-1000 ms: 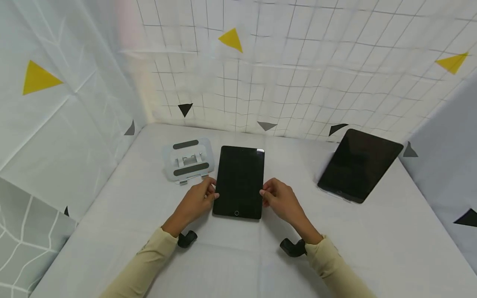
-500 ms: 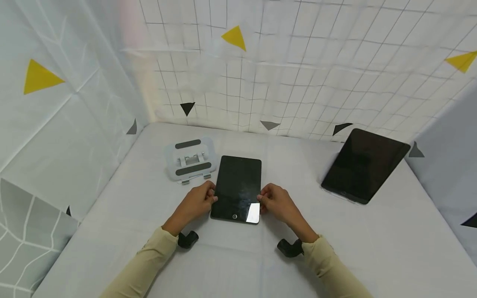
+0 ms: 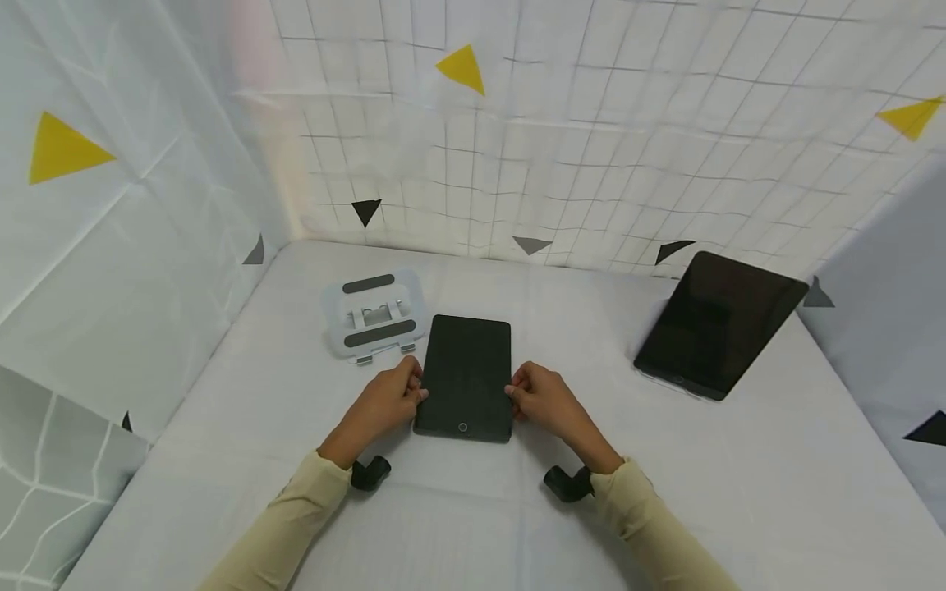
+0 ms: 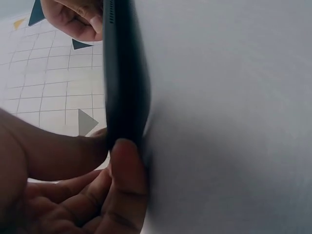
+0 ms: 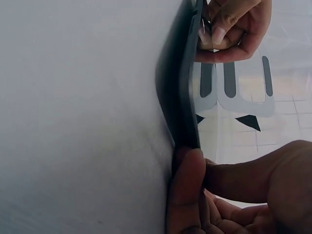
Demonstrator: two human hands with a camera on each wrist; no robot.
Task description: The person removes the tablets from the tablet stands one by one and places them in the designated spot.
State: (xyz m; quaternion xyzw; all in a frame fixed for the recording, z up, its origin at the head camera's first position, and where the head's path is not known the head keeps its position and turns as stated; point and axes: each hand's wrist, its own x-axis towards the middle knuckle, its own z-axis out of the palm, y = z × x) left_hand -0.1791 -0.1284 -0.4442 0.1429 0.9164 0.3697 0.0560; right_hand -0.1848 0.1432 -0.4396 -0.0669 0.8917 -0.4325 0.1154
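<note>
A black tablet (image 3: pixel 467 377) with a round home button is held between both hands, close over the white table, screen up. My left hand (image 3: pixel 386 402) pinches its left edge, thumb on the screen side and a finger (image 4: pixel 127 168) beneath, as the left wrist view shows. On the opposite edge my right hand (image 3: pixel 545 400) pinches it the same way, a finger (image 5: pixel 187 185) under it in the right wrist view. Just beyond the left hand lies a pale folding tablet stand (image 3: pixel 374 316) with dark grey pads and metal hinge parts.
At the right, a second, larger black tablet (image 3: pixel 720 324) stands tilted on a support mostly hidden behind it. White sheeting with a grid and coloured triangles (image 3: pixel 463 70) rises behind the table (image 3: pixel 458 517). Black wrist-worn pieces (image 3: pixel 567 484) hang beneath the forearms.
The held tablet's far edge has come down and nearer, so it looks shorter. A bright reflection crossed its screen and is gone. Both hands keep their grip; the stand stays put.
</note>
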